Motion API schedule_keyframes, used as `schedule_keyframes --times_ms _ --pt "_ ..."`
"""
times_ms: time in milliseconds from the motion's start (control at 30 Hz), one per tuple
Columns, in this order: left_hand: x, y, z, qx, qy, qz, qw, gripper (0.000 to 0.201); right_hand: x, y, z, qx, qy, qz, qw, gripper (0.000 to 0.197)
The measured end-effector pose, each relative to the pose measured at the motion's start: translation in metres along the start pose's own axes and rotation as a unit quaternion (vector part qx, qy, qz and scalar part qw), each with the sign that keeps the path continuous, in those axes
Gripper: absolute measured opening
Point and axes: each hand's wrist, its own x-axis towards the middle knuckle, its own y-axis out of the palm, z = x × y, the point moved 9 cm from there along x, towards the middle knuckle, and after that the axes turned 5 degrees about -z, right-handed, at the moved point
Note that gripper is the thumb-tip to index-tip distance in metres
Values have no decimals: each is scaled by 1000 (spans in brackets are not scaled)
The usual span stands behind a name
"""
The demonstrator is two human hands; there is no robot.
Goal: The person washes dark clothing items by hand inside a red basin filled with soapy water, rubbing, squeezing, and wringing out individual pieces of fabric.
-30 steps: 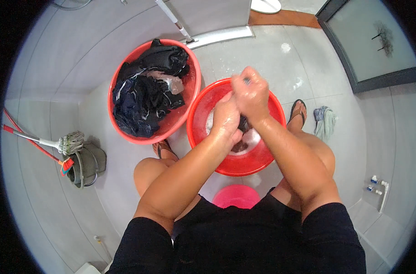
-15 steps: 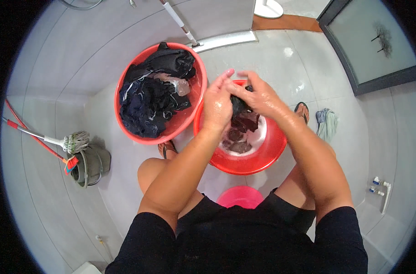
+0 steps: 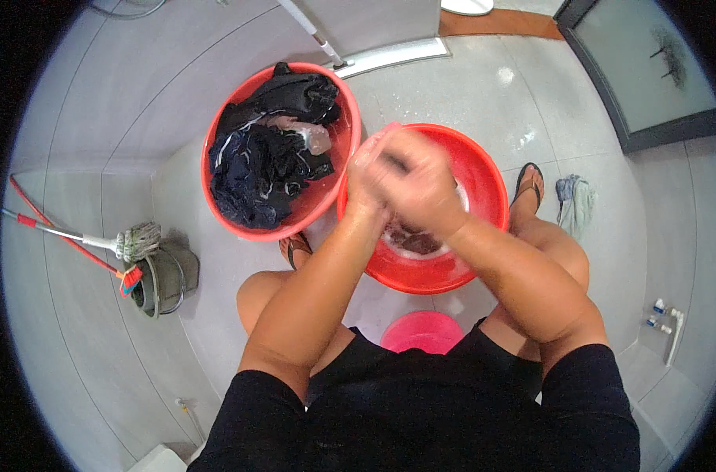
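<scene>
Over a red basin [image 3: 487,200] with foamy water, my two wet hands are pressed together. My left hand [image 3: 365,175] is closed at the basin's left rim. Against it, my right hand [image 3: 422,187] is closed too, its fingers smeared by motion. A piece of dark cloth [image 3: 395,164] shows as a small patch between them, the rest hidden by the hands. Below my hands, dark patches and white suds [image 3: 413,242] show in the water; I cannot tell whether cloth lies under them.
Left of the red basin stands a larger pinkish-red tub [image 3: 216,212] of wet dark clothes [image 3: 255,173]. A pink basin [image 3: 421,330] sits between my legs. A grey bucket [image 3: 169,279], mop [image 3: 138,242] and brush are at the left. A pale rag [image 3: 576,206] lies beyond my right foot.
My right hand has moved left and down against my left hand, its fingers now folded in. The dark cloth hanging below the hands is now mostly hidden. The whole view has shifted slightly.
</scene>
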Motion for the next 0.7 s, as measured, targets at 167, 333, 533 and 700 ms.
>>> schedule_keyframes --times_ms 167,333,533,700 --pt "-25 58 46 69 -112 -302 944 26 23 -56 -42 -252 0 -131 959 24" --pt "-13 -13 21 42 6 -210 977 24 -2 -4 6 -136 -68 -105 983 25" --pt "-23 37 27 115 -46 -305 944 24 7 -40 -25 -187 -3 -138 973 17" --pt "-17 18 36 108 -65 -225 966 23 -1 -39 -27 -208 -51 -136 967 22"
